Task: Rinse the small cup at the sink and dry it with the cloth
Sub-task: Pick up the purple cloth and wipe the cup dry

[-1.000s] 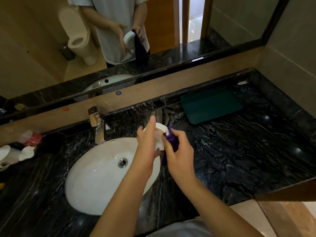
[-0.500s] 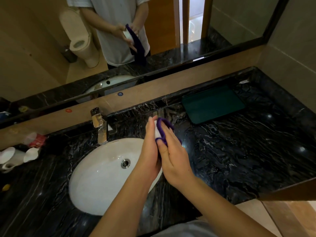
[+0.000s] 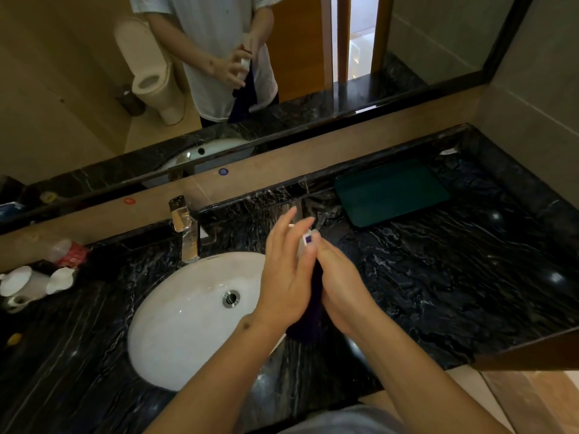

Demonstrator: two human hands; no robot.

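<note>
The small cup [image 3: 303, 242] sat between the two hands, almost wholly hidden. Only a sliver of white showed near the fingertips, so its long axis and the way its mouth pointed could not be told.

The left hand [image 3: 286, 277] lay against the cup's left side with fingers nearly straight and spread, tips pointing away from the body; it pressed rather than curled. The right hand [image 3: 340, 288] pressed in from the opposite side, its fingers bent round the dark purple cloth [image 3: 311, 311]. A small fold of cloth showed at the fingertips, and the rest hung down between the palms, ending below the wrists.

Just left of and below the hands lay the white sink [image 3: 188, 314], its right rim passing under the left wrist. The drain sat near the left palm. The tap [image 3: 185, 230] stood beyond the basin, left of the fingertips. Under and right of the hands ran the black marble counter [image 3: 454, 292], with bare surface out to its front edge. A dark green tray [image 3: 391, 192] lay beyond the right hand, well apart. White cups [image 3: 34, 283] stood far left.
</note>
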